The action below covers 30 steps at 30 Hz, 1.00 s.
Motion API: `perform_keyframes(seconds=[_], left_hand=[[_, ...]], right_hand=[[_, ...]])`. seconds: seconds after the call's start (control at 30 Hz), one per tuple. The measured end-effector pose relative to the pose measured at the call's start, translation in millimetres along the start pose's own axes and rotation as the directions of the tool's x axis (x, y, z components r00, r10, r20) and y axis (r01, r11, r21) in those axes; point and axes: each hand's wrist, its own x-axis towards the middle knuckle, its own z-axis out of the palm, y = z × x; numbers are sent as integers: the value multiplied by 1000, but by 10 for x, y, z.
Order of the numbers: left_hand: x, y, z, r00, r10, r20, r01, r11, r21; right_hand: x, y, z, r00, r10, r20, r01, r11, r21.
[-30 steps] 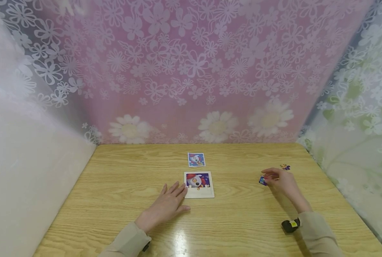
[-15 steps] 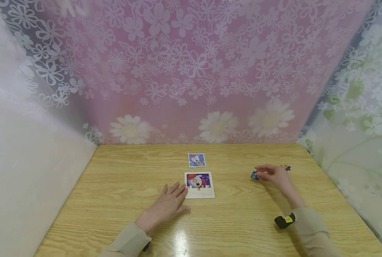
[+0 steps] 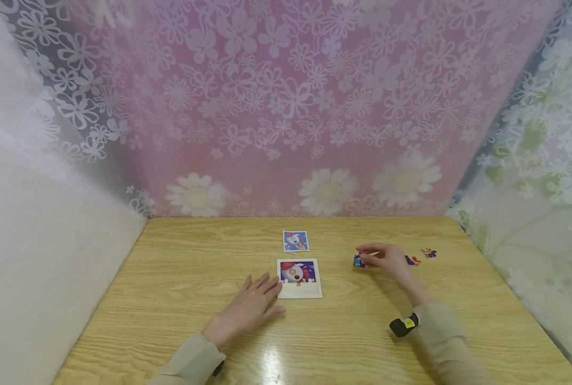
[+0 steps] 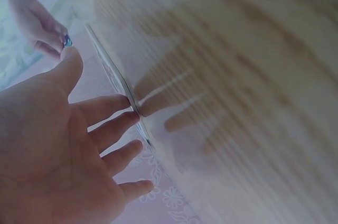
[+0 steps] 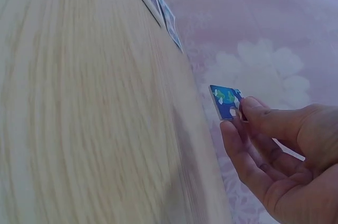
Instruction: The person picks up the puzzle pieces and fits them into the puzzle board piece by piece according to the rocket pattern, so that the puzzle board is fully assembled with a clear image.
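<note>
A white-framed jigsaw puzzle board [image 3: 299, 291] lies mid-table, its upper part filled with a picture of a white dog in a red helmet, its lower part bare. My left hand [image 3: 252, 303] rests with straight, spread fingers at the board's left edge; the left wrist view shows fingertips against that edge. To the right of the board, my right hand [image 3: 384, 261] pinches a blue puzzle piece [image 5: 225, 100] with a green-and-blue globe on it between thumb and fingers, held above the table.
Behind the board lies a small reference picture card [image 3: 295, 241] with the same dog. Two loose puzzle pieces lie to the right: a purple-and-orange piece [image 3: 412, 260] beside my right wrist, and another piece [image 3: 429, 253] further right. A flowered pink curtain [image 3: 286, 107] hangs behind the table.
My right hand has moved left toward the board with the puzzle piece, uncovering a loose piece behind it. My left hand stays at the board's edge.
</note>
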Motion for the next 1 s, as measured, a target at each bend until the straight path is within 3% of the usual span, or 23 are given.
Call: perform_keyframes(seconds=[0.5, 0.77, 1.0], left_hand=[[12, 12, -29, 1000, 7, -12, -7, 1000, -6], [-58, 81, -65, 1000, 16, -7, -16, 1000, -8], [-116, 106, -45, 1000, 14, -6, -13, 1000, 13]], right_hand=[[197, -266, 481, 999, -19, 36, 18, 999, 30], [241, -368, 775, 992, -65, 108, 62, 997, 36], [213, -497, 1071, 980, -86, 182, 90, 996, -17]])
